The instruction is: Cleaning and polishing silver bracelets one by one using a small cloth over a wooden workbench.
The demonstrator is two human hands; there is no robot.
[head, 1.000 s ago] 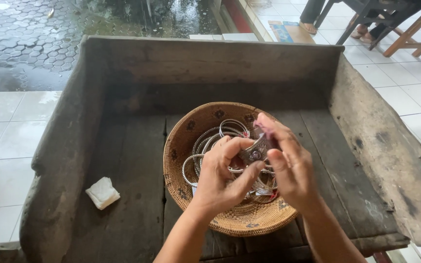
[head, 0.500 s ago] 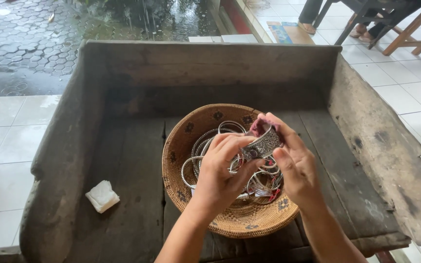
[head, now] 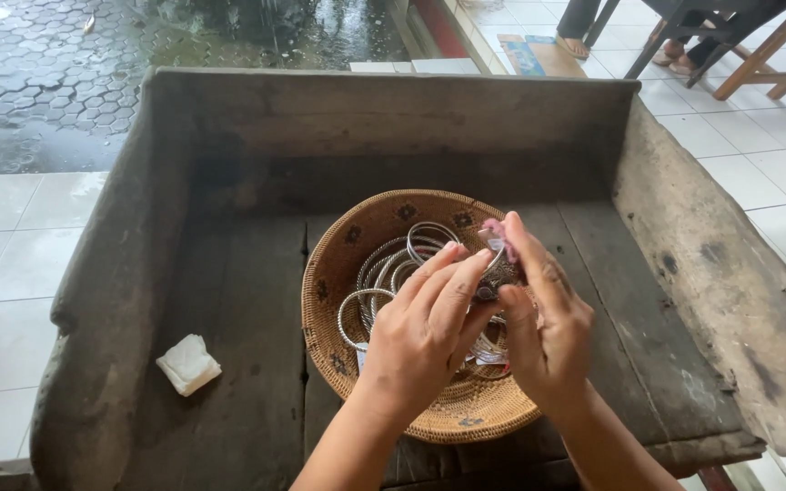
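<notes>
Bangles point(head: 384, 277) in basket point(head: 338, 264), tissue point(head: 188, 364) aside

One woven basket point(head: 347, 264), one white folded cloth point(head: 188, 364), one wooden trough point(head: 229, 127) — and many silver bangles point(head: 384, 273), too tangled to count.

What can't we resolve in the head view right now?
- Silver cuff: mostly hidden between the left hand and right hand; its pattern is unreadable.
- Pink bit at the right fingertips: too small to tell cloth or tag.
- Bangles in the woven basket: count hidden by both hands.
- Seated person: cut off by the top edge.
</notes>
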